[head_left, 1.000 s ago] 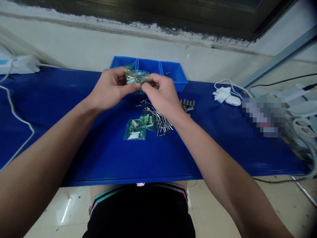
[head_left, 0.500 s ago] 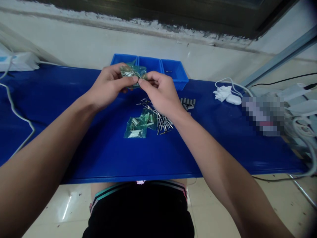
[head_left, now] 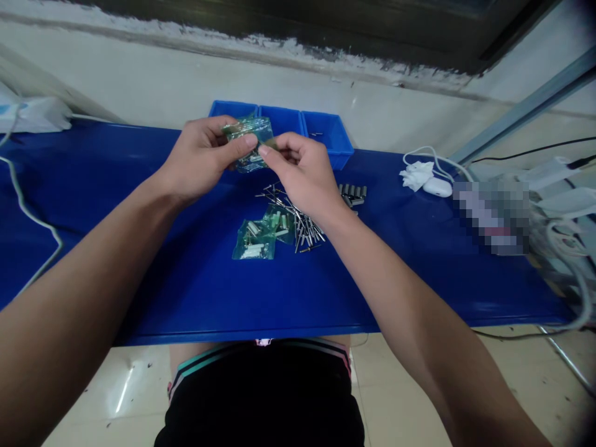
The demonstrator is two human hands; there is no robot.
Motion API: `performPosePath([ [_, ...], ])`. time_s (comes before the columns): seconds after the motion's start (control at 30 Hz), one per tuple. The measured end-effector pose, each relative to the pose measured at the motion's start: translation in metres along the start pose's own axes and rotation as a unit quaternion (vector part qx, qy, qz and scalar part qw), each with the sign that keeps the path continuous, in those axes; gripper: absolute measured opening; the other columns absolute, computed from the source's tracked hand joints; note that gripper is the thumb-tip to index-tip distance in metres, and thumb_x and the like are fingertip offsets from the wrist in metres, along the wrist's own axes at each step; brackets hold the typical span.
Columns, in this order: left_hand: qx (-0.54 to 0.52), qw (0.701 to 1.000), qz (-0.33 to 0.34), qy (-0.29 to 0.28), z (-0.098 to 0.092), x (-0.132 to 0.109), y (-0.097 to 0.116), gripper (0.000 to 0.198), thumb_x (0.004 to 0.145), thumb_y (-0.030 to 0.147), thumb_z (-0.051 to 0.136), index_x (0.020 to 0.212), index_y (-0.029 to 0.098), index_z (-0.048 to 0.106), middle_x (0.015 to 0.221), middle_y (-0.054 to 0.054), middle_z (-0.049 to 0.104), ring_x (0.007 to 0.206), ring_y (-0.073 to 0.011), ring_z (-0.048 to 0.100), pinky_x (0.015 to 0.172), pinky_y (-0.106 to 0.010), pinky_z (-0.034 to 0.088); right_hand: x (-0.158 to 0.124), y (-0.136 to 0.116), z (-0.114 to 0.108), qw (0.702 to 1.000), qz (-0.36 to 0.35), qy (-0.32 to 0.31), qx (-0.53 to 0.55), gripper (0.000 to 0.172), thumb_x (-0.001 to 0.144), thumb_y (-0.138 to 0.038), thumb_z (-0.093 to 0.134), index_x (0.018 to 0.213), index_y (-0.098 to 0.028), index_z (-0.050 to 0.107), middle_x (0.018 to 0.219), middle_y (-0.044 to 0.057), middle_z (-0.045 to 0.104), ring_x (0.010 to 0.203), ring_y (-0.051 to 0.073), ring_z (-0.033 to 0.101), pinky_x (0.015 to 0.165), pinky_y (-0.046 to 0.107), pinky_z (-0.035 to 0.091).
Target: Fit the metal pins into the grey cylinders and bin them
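My left hand (head_left: 198, 160) and my right hand (head_left: 302, 174) both pinch a small clear greenish plastic bag (head_left: 249, 138) with small metal parts inside, held above the blue table (head_left: 139, 248). Each hand has its thumb and fingers closed on the bag's edge. Below my hands, two filled greenish bags (head_left: 258, 236) lie on the table beside a loose pile of thin metal pins (head_left: 300, 223). A short row of grey metal cylinders (head_left: 354, 194) lies just right of my right hand.
Three blue bins (head_left: 326, 139) stand at the table's back edge behind my hands. White cables and a white charger (head_left: 431, 180) lie at the right, a white cable (head_left: 28, 217) runs along the left. The table's front edge is near my lap.
The bag has been raised slightly and shifted left between my fingers, now standing more upright. Both hands stay pinched on it. Things on the table have not moved.
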State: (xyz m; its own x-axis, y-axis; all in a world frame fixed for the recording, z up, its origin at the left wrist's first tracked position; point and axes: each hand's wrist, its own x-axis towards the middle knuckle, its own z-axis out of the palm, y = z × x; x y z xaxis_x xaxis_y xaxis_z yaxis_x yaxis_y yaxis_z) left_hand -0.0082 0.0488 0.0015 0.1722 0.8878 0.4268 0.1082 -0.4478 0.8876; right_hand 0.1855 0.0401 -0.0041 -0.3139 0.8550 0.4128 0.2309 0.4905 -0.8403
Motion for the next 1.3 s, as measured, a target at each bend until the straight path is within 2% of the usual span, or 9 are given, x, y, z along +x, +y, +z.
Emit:
performPosePath([
  [0.17,-0.042,0.999,-0.005,0.017,0.001,0.001,-0.005,0.053,0.062,0.063,0.098,0.070,0.019,0.069,0.064,0.001,0.058,0.058,-0.0107,0.049,0.052,-0.026,0.036,0.003,0.007,0.003,0.999,-0.016,0.005,0.050,0.025,0.099,-0.046,0.066,0.096,-0.022,0.068,0.098,0.003,0.068,0.101,0.021,0.066,0.094,0.039,0.054],
  [0.33,-0.085,0.996,-0.009,0.014,0.003,0.000,-0.007,0.051,0.057,0.055,0.103,0.079,0.020,0.073,0.074,0.000,0.066,0.063,-0.0114,0.057,0.057,-0.026,0.045,0.006,0.008,0.004,0.998,-0.024,0.024,0.055,0.029,0.097,-0.051,0.067,0.101,-0.023,0.070,0.102,0.004,0.071,0.104,0.022,0.068,0.097,0.041,0.054],
  [0.6,-0.059,0.998,0.026,0.026,-0.002,0.002,-0.010,0.052,0.062,0.053,0.102,0.087,0.017,0.073,0.077,-0.002,0.070,0.064,-0.0126,0.060,0.062,-0.030,0.049,0.002,0.003,0.000,0.999,0.013,0.010,0.041,0.053,0.094,-0.074,0.061,0.084,-0.022,0.066,0.080,0.002,0.062,0.087,0.019,0.064,0.082,0.036,0.054],
  [0.9,-0.007,1.000,0.018,-0.007,0.001,0.000,-0.009,0.054,0.072,0.066,0.091,0.079,0.018,0.068,0.071,-0.001,0.059,0.063,-0.0131,0.052,0.058,-0.029,0.046,0.001,0.004,0.000,0.999,-0.025,0.019,-0.036,0.042,0.101,-0.062,0.059,0.082,-0.024,0.059,0.074,-0.001,0.051,0.079,0.018,0.056,0.076,0.034,0.051],
  [1.07,0.003,1.000,0.009,0.015,-0.001,0.004,-0.010,0.054,0.071,0.066,0.092,0.074,0.019,0.065,0.068,0.000,0.057,0.061,-0.0126,0.050,0.056,-0.028,0.042,0.000,0.003,0.002,0.999,-0.008,0.009,-0.040,0.041,0.104,-0.061,0.052,0.091,-0.024,0.063,0.080,0.000,0.056,0.084,0.018,0.060,0.079,0.034,0.051],
  [1.13,0.049,0.996,0.031,0.064,-0.006,0.007,-0.009,0.050,0.077,0.064,0.089,0.078,0.019,0.066,0.067,0.001,0.055,0.059,-0.0118,0.046,0.057,-0.029,0.042,-0.001,0.001,0.002,0.998,0.011,0.005,-0.054,0.039,0.105,-0.059,0.051,0.105,-0.023,0.066,0.085,0.001,0.059,0.089,0.020,0.063,0.082,0.036,0.052],
  [1.2,0.146,0.974,0.084,0.148,-0.012,0.009,-0.007,0.040,0.089,0.058,0.081,0.088,0.020,0.070,0.073,0.001,0.059,0.066,-0.0140,0.050,0.068,-0.032,0.047,-0.004,-0.003,0.002,0.995,0.022,-0.002,-0.097,0.037,0.105,-0.055,0.053,0.120,-0.023,0.065,0.094,0.003,0.064,0.096,0.022,0.065,0.087,0.039,0.053],
  [1.27,0.277,0.931,0.134,0.197,-0.020,0.008,-0.006,0.028,0.101,0.048,0.068,0.107,0.021,0.074,0.095,-0.005,0.068,0.089,-0.0218,0.060,0.090,-0.040,0.050,-0.009,-0.009,0.002,0.986,0.004,-0.025,-0.164,0.035,0.104,-0.048,0.058,0.127,-0.022,0.064,0.106,0.006,0.067,0.106,0.026,0.064,0.095,0.045,0.052],
  [1.3,0.342,0.909,0.142,0.191,-0.023,0.007,-0.006,0.028,0.106,0.043,0.059,0.119,0.023,0.074,0.112,-0.008,0.070,0.104,-0.0269,0.060,0.101,-0.045,0.047,-0.012,-0.012,0.002,0.979,-0.013,-0.047,-0.199,0.034,0.103,-0.044,0.059,0.128,-0.022,0.065,0.113,0.008,0.067,0.112,0.028,0.063,0.099,0.049,0.050],
])
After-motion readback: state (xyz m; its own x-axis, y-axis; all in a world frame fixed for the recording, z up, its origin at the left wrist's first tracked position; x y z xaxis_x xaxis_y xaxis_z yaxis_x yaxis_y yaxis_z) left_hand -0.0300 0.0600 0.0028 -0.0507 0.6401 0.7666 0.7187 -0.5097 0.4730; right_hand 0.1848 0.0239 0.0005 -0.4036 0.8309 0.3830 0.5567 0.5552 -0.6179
